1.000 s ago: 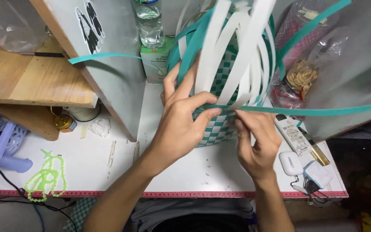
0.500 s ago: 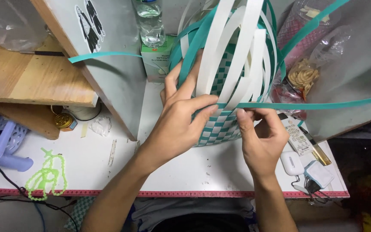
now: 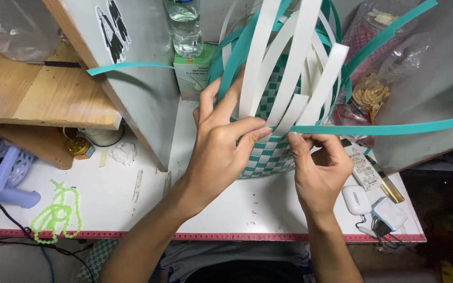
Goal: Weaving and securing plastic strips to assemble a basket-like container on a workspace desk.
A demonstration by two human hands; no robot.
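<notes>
Head view: left hand (image 3: 221,152) clamps basket (image 3: 268,152), right hand (image 3: 318,167) pinches teal strip (image 3: 384,128); a loosened pinch risks the strip springing free at centre frame.

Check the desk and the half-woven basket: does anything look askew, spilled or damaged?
Nothing looks damaged or spilled. The teal-and-white checked woven strip basket sits tilted between both hands, its loose white strips splaying upward unwoven. One long teal plastic strip sticks out sideways to the right, pinched by the right hand.

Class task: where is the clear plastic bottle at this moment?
In the head view the clear plastic bottle stands at the top centre, on the green box, just left of the half-woven basket.
</notes>
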